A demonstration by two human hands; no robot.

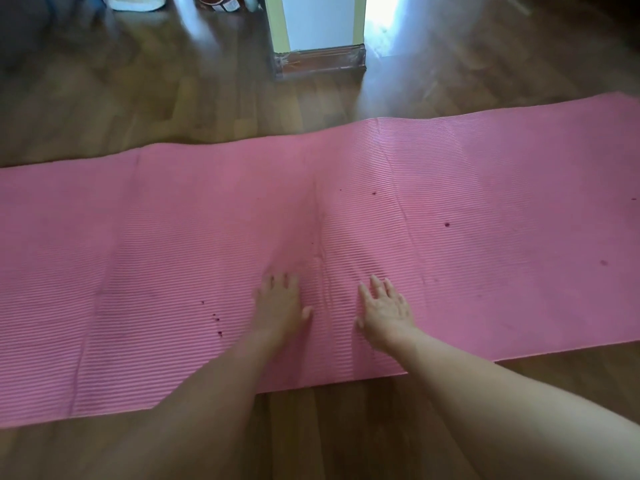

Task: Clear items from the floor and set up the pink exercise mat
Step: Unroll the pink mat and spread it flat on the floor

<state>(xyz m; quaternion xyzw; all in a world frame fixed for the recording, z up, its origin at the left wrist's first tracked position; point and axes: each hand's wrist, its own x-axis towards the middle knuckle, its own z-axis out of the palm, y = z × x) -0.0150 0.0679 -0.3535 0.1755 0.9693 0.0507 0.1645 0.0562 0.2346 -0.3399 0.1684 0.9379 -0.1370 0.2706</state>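
Pink exercise mat (450, 209) unrolled on the wooden floor (173, 109), long axis left to right. 2 hands near its front edge: left hand (281, 304) palm down, fingers flat; right hand (386, 309) splayed, empty. Between them a raised crease (320, 237), seemingly nearer the left; blur hides contact.

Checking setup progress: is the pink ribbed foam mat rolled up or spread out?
Spread out: the pink ribbed foam mat lies unrolled across the wooden floor, slightly creased mid-length.
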